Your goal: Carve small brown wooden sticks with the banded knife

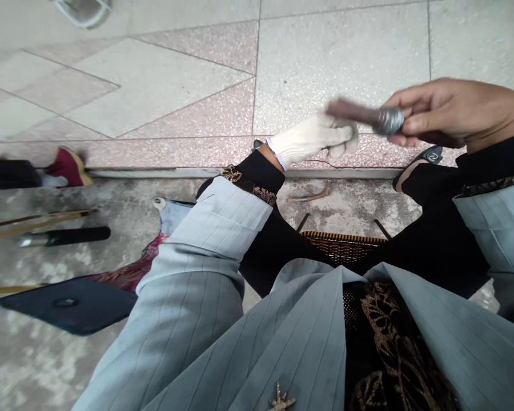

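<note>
My right hand (pixel 448 111), bare, grips a short dark brown rod (pixel 357 113) by its end, where a silvery, wire-like band is wound around it. The rod's far end is blurred and points left, over my left hand (pixel 314 140). That hand wears a white knitted glove with its fingers curled in; whatever they hold, if anything, is hidden. Whether the rod touches the glove I cannot tell. A thin dark strand (pixel 325 162) shows just below the gloved fingers. On the concrete beneath lies a bent brown piece (pixel 310 197), like a stick.
Between my legs is a woven seat edge (pixel 342 242). To the left lie a black-handled tool (pixel 72 236), yellowish strips (pixel 38 222), a dark blue pad (pixel 75 308) and reddish cloth (pixel 131 268). Another person's red shoe (pixel 68 166) rests by the tiled step edge (pixel 154 173).
</note>
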### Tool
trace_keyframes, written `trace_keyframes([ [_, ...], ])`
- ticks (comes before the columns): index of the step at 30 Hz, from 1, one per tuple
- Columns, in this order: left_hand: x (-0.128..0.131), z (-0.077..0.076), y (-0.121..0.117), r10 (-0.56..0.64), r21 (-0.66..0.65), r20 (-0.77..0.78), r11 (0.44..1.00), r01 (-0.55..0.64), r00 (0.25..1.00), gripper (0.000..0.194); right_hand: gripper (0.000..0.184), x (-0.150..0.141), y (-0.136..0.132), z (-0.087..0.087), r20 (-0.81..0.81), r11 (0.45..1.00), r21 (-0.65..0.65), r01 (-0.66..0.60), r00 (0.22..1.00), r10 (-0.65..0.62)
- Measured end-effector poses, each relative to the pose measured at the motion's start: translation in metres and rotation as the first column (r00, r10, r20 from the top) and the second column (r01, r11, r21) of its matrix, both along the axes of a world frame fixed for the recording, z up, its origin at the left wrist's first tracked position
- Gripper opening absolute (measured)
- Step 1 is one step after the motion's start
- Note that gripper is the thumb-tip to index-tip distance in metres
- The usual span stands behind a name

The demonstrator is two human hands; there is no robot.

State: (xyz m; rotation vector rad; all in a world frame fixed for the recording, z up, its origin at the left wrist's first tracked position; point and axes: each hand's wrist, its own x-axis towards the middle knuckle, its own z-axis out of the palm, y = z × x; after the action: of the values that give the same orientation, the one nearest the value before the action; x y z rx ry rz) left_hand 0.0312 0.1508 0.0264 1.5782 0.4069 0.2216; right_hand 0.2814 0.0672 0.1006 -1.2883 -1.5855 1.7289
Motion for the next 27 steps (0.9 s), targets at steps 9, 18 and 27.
trace_keyframes([
  [9,0.005,0.006,0.003,0.115,-0.053,0.019,0.992,-0.114,0.993,0.034,0.009,-0.011,0.008,-0.002,-0.379,0.838,0.184,0.514,0.824,-0.422],
  [18,0.011,0.027,-0.011,-0.047,-0.083,-0.064,0.996,0.042,0.997,0.028,0.028,-0.009,0.016,-0.006,0.293,0.734,0.440,0.517,0.690,-0.662],
  [27,0.000,0.040,-0.004,0.040,0.133,-0.106,0.991,-0.026,0.994,0.023,0.033,0.000,0.010,-0.021,0.804,0.953,0.063,-0.297,0.581,0.128],
])
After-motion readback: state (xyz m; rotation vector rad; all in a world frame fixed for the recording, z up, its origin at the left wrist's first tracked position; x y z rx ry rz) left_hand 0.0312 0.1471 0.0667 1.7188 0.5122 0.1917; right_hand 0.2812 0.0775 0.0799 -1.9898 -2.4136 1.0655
